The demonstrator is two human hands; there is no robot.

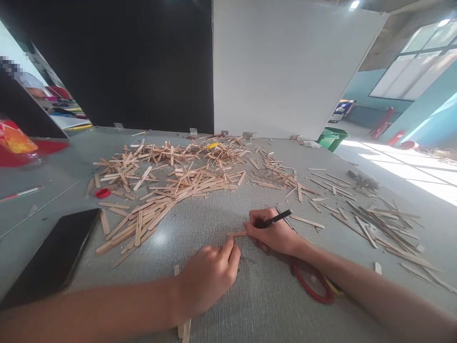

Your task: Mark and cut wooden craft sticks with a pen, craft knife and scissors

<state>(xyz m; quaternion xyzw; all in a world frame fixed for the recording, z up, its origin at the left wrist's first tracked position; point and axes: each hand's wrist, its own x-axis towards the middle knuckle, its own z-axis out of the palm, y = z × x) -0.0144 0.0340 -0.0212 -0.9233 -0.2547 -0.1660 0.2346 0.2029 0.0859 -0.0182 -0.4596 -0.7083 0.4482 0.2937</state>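
A short wooden stick [237, 234] lies on the grey table [210, 214] between my two hands. My left hand [210, 274] pinches its left end with the fingertips. Wrapped round a black pen [280, 217], my right hand [273, 232] rests at the stick's right end, and the pen's lower tip is hidden behind the fingers. Under my right forearm lies a red ring-shaped handle [314, 282], partly covered. A few sticks [186, 329] show beneath my left wrist.
A large pile of wooden sticks [178, 186] spreads beyond my hands, with thin strips [389, 233] at the right. A black phone-like slab [53, 257] lies left, near a red ring [102, 193]. Black and white panels stand behind. A person is at the far left.
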